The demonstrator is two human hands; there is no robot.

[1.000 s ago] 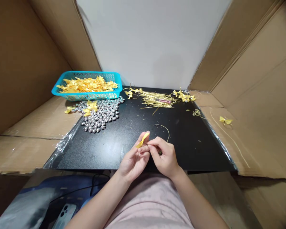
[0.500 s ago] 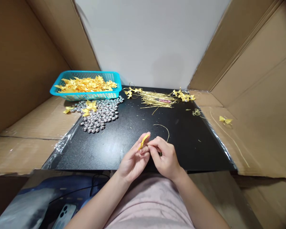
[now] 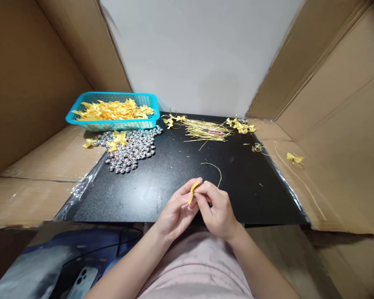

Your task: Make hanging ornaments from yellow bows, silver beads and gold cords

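Both hands pinch glossy folded yellow ribbon [image 3: 192, 192].

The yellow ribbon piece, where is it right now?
In the head view, the yellow ribbon piece is low centre, pinched between the left hand and right hand, over the near edge of the black mat.

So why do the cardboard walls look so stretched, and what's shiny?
Head view: the wide lens stretches the cardboard walls toward the edges; the black table carries a pale glare patch; the silver beads glint; left hand and right hand, pinching the yellow ribbon, look sharp.
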